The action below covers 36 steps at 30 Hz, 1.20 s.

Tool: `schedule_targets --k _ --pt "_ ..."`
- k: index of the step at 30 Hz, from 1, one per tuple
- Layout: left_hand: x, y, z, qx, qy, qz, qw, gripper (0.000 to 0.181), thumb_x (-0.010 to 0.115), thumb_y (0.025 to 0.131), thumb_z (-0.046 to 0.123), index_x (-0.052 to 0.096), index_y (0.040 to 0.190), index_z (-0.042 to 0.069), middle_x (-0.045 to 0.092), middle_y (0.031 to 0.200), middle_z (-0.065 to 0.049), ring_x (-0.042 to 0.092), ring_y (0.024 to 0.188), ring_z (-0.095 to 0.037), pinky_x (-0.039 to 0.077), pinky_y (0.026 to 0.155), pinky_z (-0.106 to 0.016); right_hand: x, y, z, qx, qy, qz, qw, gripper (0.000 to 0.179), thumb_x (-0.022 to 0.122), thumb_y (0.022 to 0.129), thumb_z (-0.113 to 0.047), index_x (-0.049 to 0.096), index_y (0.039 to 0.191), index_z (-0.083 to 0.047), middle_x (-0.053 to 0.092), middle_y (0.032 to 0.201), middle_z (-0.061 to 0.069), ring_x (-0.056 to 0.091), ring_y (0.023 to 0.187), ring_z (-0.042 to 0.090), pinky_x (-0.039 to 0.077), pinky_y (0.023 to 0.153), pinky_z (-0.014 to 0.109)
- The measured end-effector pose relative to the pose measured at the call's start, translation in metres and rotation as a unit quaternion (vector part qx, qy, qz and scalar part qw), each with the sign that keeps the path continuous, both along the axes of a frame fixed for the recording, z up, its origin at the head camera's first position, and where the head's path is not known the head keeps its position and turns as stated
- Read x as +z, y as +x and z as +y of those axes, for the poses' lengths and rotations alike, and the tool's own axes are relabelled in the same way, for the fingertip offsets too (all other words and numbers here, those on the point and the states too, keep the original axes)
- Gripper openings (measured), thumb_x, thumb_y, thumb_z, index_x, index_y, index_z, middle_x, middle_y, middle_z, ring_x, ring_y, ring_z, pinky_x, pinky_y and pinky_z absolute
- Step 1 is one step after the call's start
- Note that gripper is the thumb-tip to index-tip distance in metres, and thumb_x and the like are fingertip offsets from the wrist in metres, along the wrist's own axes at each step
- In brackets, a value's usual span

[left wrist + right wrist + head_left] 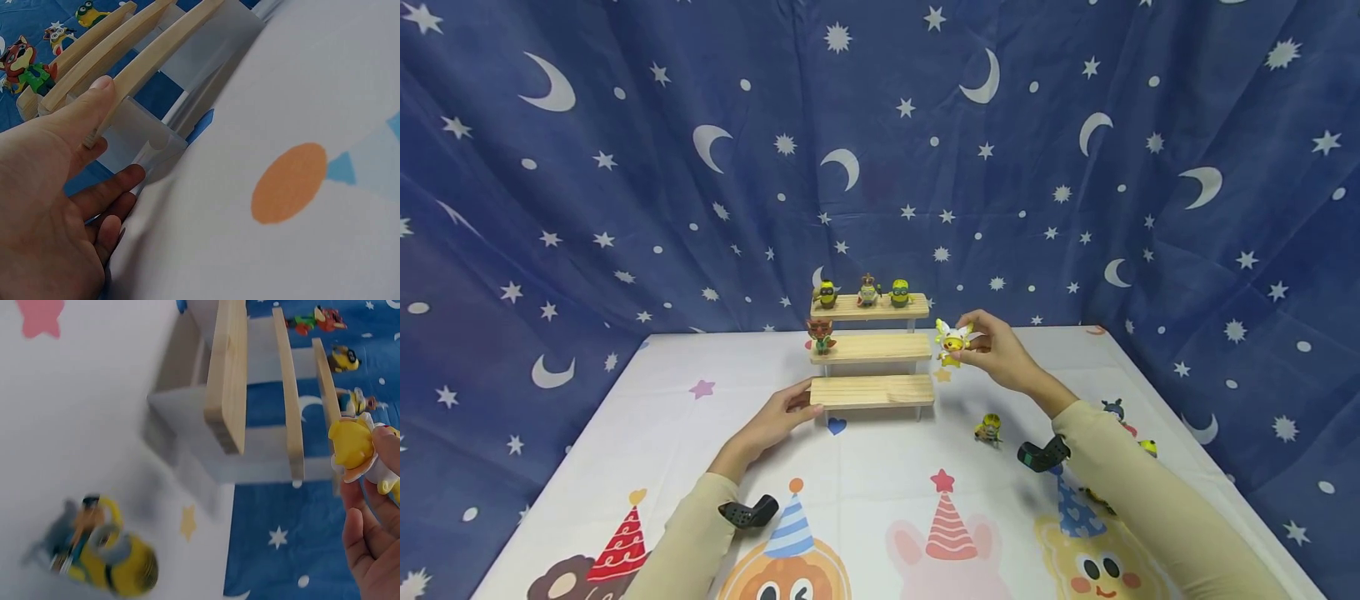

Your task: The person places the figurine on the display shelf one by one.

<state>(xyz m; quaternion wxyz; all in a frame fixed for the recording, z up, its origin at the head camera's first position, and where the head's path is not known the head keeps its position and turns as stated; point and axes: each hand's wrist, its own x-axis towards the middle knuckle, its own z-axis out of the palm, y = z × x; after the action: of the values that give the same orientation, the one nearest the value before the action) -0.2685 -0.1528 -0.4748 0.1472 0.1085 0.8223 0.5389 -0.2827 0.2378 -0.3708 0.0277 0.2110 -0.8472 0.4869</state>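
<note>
A three-tier wooden display shelf with clear supports stands on the table. At the left end of its lowest board is my left hand, gripping that end with the thumb on top and a finger beneath. My right hand pinches a yellow figurine with large white ears, held up just right of the middle tier. In the right wrist view, the figurine's yellow side shows beside the thumb. A red-brown fox figurine stands at the left of the middle board. Three small yellow Minion figurines line the top board.
Another Minion figurine is on the table below my right hand. Near the right edge, beyond my forearm, are a dark-blue-topped figurine and a yellow one. A blue star-and-moon curtain hangs behind the white printed tablecloth.
</note>
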Motion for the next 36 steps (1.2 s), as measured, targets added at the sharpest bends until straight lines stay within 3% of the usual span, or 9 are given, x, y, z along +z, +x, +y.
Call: schedule_targets --k 5,9,13,22,31,36 --pt "-0.003 0.0 0.001 -0.002 0.007 -0.007 1.0 0.079 0.066 0.098 0.039 0.028 0.161 0.011 0.046 0.155 -0.021 0.044 0.144 -0.039 0.035 0.12 -0.057 0.001 -0.001 -0.019 0.021 -0.007 0.006 0.9997 0.042 0.072 0.091 0.002 0.054 0.128 0.001 0.059 0.119 0.024 0.072 0.091 0.028 0.056 0.074 0.023" --pt "-0.004 0.001 0.001 -0.002 0.001 -0.002 1.0 0.079 0.065 0.098 0.04 0.027 0.161 0.01 0.046 0.155 -0.023 0.044 0.143 -0.041 0.036 0.119 -0.058 0.003 -0.002 -0.034 0.03 0.001 0.015 0.9994 0.043 0.072 0.092 -0.001 0.057 0.133 -0.002 0.061 0.121 0.023 0.072 0.098 0.035 0.059 0.078 0.032" --pt "-0.003 0.0 0.0 -0.002 0.004 0.002 1.0 0.079 0.065 0.098 0.041 0.027 0.161 0.011 0.045 0.155 -0.023 0.043 0.144 -0.041 0.035 0.12 -0.057 0.004 -0.006 -0.048 0.036 -0.004 0.012 0.9993 0.044 0.072 0.092 -0.003 0.059 0.134 -0.004 0.063 0.125 0.023 0.072 0.099 0.036 0.06 0.079 0.037" --pt "-0.003 -0.002 -0.002 0.001 0.0 0.007 1.0 0.079 0.066 0.098 0.04 0.028 0.161 0.012 0.048 0.154 -0.022 0.046 0.142 -0.039 0.036 0.119 -0.056 0.003 -0.016 -0.076 0.039 -0.014 -0.002 0.9991 0.045 0.071 0.092 -0.003 0.059 0.136 -0.005 0.058 0.136 0.021 0.072 0.099 0.033 0.059 0.076 0.031" --pt "-0.001 -0.001 -0.003 0.0 0.001 0.005 1.0 0.079 0.066 0.098 0.041 0.028 0.161 0.013 0.046 0.155 -0.022 0.044 0.144 -0.041 0.035 0.119 -0.057 -0.005 -0.025 -0.1 0.032 0.015 0.013 0.9993 0.044 0.07 0.094 -0.007 0.056 0.136 -0.008 0.05 0.147 0.018 0.069 0.112 0.037 0.061 0.084 0.038" --pt "0.0 -0.002 -0.002 0.002 0.001 0.003 1.0 0.078 0.067 0.097 0.04 0.029 0.161 0.014 0.049 0.153 -0.021 0.048 0.141 -0.039 0.037 0.119 -0.056 -0.009 -0.03 -0.108 0.024 0.04 0.032 0.9984 0.043 0.07 0.095 -0.006 0.055 0.135 -0.01 0.051 0.146 0.017 0.07 0.107 0.035 0.061 0.082 0.038"
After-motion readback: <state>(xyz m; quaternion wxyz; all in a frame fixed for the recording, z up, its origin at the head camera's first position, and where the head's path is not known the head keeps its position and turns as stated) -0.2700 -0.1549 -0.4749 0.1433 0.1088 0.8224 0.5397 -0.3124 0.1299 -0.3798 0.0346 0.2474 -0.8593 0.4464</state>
